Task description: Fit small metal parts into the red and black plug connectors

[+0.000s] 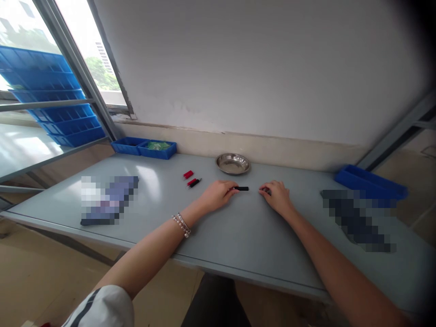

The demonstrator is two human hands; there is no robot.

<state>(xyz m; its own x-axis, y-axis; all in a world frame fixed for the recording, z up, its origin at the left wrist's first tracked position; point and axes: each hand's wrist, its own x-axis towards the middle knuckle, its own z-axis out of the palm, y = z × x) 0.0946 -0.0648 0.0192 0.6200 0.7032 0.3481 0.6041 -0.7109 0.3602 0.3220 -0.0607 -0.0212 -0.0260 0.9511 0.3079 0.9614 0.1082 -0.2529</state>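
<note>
My left hand [222, 194] is closed in a pinch on one end of a short black cylindrical piece [243, 188], which points right just above or on the table. A little apart from its tip, my right hand [277, 196] is closed too, with its fingertips together around a small dark thing [267, 191] too hidden to name. To the left of my left hand lie a small red piece [188, 174] and, nearer, a red-and-black pair of slim pieces [194, 182] with thin metal tips. Behind the hands sits a round steel dish [233, 164].
Two small blue bins [157, 150] stand at the back left, one with green-and-clear plastic in it. Another blue bin [369, 184] is at the right. Blurred-out objects lie on the grey table [238, 236] at both sides. Stacked blue bins [64, 97] rise by the window.
</note>
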